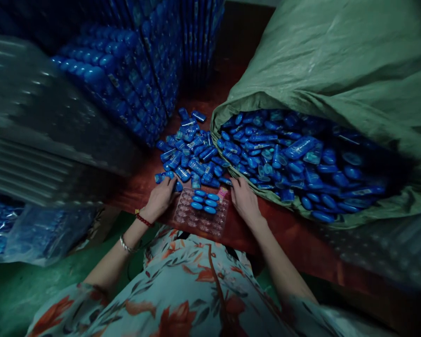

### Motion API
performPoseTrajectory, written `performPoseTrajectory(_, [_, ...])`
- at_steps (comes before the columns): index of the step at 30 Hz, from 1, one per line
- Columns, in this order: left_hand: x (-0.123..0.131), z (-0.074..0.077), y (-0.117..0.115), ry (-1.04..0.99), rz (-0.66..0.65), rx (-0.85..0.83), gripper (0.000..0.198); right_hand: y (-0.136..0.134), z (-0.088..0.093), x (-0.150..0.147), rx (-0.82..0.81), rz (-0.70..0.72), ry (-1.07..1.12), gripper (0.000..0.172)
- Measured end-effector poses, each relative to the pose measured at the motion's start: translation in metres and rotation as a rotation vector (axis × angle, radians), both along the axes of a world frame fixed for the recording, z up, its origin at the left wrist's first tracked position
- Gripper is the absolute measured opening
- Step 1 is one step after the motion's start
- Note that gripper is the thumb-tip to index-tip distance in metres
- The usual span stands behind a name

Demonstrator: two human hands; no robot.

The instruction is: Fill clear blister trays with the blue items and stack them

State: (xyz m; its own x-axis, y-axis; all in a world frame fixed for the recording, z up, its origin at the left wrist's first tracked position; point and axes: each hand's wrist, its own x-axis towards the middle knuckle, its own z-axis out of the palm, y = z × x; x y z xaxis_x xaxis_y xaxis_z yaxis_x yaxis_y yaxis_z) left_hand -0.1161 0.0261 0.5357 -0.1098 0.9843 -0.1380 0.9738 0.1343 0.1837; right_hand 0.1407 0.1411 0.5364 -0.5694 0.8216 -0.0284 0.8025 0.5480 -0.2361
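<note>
A clear plastic tray (200, 225) with rows of moulded hollows lies at the table's front edge. Several small blue bottles (204, 202) sit on its upper middle part. To the tray's left, my left hand (162, 195) has its fingers closed at a blue bottle (159, 178) on the near edge of a loose pile (191, 150). My right hand (244, 200) is right of the tray, fingertips closed on the end of another blue bottle (225, 180). A small pink piece (222, 192) shows at the tray's upper right corner.
A large pale green sack (312, 56) lies open on the right, spilling blue bottles (263, 154) towards the pile. Tall stacks of filled trays (126, 79) stand at the back left. Grey stacked trays (49, 103) are at far left. The table (284, 229) is dark red.
</note>
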Motion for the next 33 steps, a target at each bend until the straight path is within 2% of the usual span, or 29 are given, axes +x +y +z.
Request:
performPoseTrajectory(2, [-0.002,0.009,-0.006,0.007,-0.020,-0.085,0.036,-0.015,0.001,0.014,-0.065,-0.049,0.156,0.031])
performPoseTrajectory(4, [-0.002,0.020,-0.018,-0.029,-0.006,-0.090,0.026,-0.035,0.006,0.032,-0.155,-0.097,0.336,0.028])
performPoseTrajectory(7, [0.005,0.035,-0.040,-0.215,0.090,0.107,0.017,-0.070,0.019,0.054,-0.338,-0.182,0.494,0.022])
performPoseTrajectory(9, [0.016,0.040,-0.053,-0.398,0.093,0.262,0.015,-0.090,0.026,0.057,-0.426,-0.225,0.525,0.019])
performPoseTrajectory(12, [0.040,0.032,-0.063,-0.591,-0.049,0.326,0.016,-0.108,0.025,0.044,-0.384,-0.146,0.599,0.017])
performPoseTrajectory(14, [0.052,0.019,-0.064,-0.581,-0.151,0.321,0.022,-0.110,0.017,0.031,-0.285,-0.029,0.640,0.019])
performPoseTrajectory(17, [0.056,0.002,-0.062,-0.460,-0.237,0.344,0.028,-0.104,0.006,0.017,-0.140,0.161,0.540,0.025])
performPoseTrajectory(19, [0.052,-0.001,-0.060,-0.391,-0.281,0.346,0.030,-0.099,0.006,0.012,-0.063,0.272,0.402,0.028])
performPoseTrajectory(23, [0.047,0.011,-0.057,-0.285,-0.363,0.217,0.029,-0.094,0.021,0.001,0.050,0.397,0.143,0.027])
performPoseTrajectory(27, [0.058,0.020,-0.050,-0.220,-0.378,0.055,0.029,-0.097,0.039,-0.017,0.072,0.451,-0.011,0.020])
performPoseTrajectory(30, [0.067,0.022,-0.045,-0.129,-0.366,-0.044,0.024,-0.100,0.042,-0.027,0.071,0.499,-0.063,0.018])
performPoseTrajectory(33, [0.068,0.025,-0.043,-0.068,-0.326,-0.095,0.024,-0.101,0.041,-0.022,0.075,0.470,-0.046,0.020])
